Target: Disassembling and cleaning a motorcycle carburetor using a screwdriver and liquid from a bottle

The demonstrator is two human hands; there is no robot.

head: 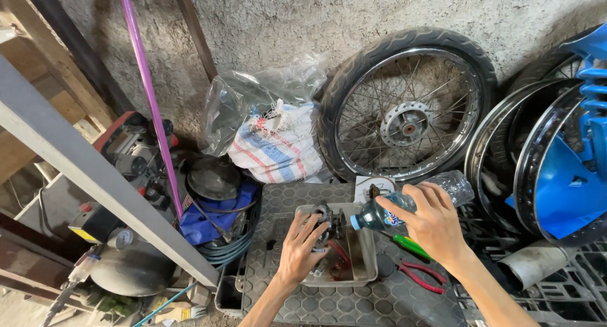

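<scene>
Plastic bottle (404, 207) in right hand (430, 223) fingers, tipped over metal tray (363, 264); left hand (300, 248) fingers grip part (329, 219); rubber mat (379, 302), concrete wall (284, 24).

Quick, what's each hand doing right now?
Left hand: closed on a dark metal part over the tray.
Right hand: holding a tilted plastic bottle.

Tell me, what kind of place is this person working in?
Probably a small motorcycle repair workshop. A spoked wheel with tyre leans on the rough wall, bare rims stand beside it, and red-handled pliers lie on the mat.
</scene>
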